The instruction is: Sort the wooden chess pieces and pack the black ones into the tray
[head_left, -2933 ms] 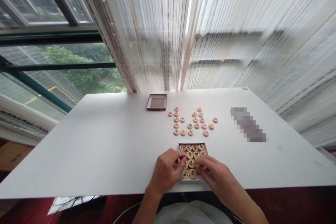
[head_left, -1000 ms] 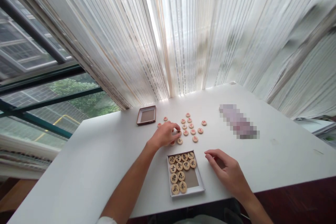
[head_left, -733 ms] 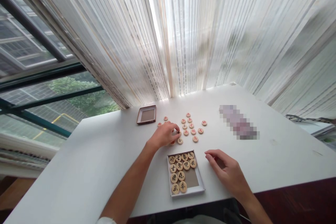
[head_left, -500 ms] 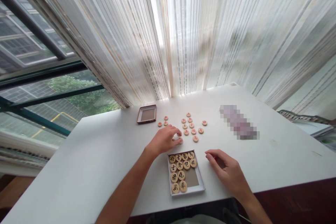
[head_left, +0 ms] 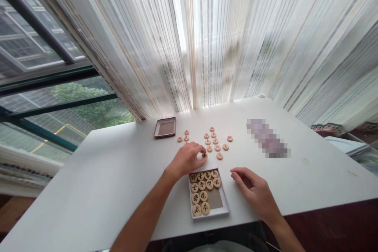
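My left hand [head_left: 189, 159] is closed, thumb and fingers pinching a round wooden Chinese chess piece [head_left: 204, 156] with a black character, just above the table behind the open box. In front of it stands a shallow white-edged box tray [head_left: 226, 206] with rows of black-lettered pieces [head_left: 201, 185]; its right front part shows bare brown bottom. My right hand [head_left: 254, 189] rests on the table right of the tray, fingers curled toward the thumb with nothing visible in them. Red-lettered pieces [head_left: 217, 147] lie loosely scattered beyond my left hand.
A brown-rimmed box lid [head_left: 155, 130] lies at the back left of the white table [head_left: 118, 189]. A blurred-out pinkish item [head_left: 267, 138] lies on the right. Striped curtains [head_left: 206, 47] hang behind the far edge, with a window [head_left: 59, 98] at left.
My left hand has shifted slightly right, and the black-lettered piece now shows between its fingers. Another red piece has come into view behind that hand. My right hand has stayed in place.
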{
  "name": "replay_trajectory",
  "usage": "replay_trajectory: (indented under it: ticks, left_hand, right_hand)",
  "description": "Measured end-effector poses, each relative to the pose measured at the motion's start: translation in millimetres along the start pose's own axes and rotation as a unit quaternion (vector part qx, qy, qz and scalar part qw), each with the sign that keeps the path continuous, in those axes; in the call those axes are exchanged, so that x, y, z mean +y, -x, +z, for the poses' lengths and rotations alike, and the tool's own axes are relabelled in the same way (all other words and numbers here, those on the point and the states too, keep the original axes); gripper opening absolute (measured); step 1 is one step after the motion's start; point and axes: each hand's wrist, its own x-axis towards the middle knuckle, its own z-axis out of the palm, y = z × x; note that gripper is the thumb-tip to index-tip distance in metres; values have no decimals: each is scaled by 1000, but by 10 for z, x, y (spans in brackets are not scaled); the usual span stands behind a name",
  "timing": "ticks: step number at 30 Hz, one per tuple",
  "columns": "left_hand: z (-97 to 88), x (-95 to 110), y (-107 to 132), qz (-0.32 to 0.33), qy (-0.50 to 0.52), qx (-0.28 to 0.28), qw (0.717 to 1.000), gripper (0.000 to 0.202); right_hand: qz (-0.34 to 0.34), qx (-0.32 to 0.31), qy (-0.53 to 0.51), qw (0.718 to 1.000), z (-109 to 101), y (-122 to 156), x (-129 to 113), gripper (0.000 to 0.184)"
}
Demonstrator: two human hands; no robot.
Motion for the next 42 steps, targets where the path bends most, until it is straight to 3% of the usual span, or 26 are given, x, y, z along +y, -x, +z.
replay_trajectory:
  ticks: [5,9,16,23,27,32,42]
  left_hand:
    - [-44,11,18,12,175,68,982,26]
    - [-43,-29,35,18,251,97,963,21]
    - [35,-116,92,-5,360,126,925,22]
    - [109,-227,143,-75,412,176,891,28]
    - [143,-236,148,-87,410,170,892,31]
    - [179,-177,141,-92,409,166,893,31]
    - [205,-179,162,-110,431,174,878,26]
  right_hand:
    - [11,-15,-23,1000,-7,-28,-19,24]
    - [-15,-26,-24,999,13,-152,-158,25]
    - [-106,-73,-47,991,184,-710,-520,24]
    - [-127,-195,-93,968,465,-1194,-678,29]
    - [-106,-170,-140,970,588,-1171,-596,28]
    - [-103,-136,-165,971,589,-1066,-507,27]
    - [-140,-146,-175,964,598,-971,-519,20]
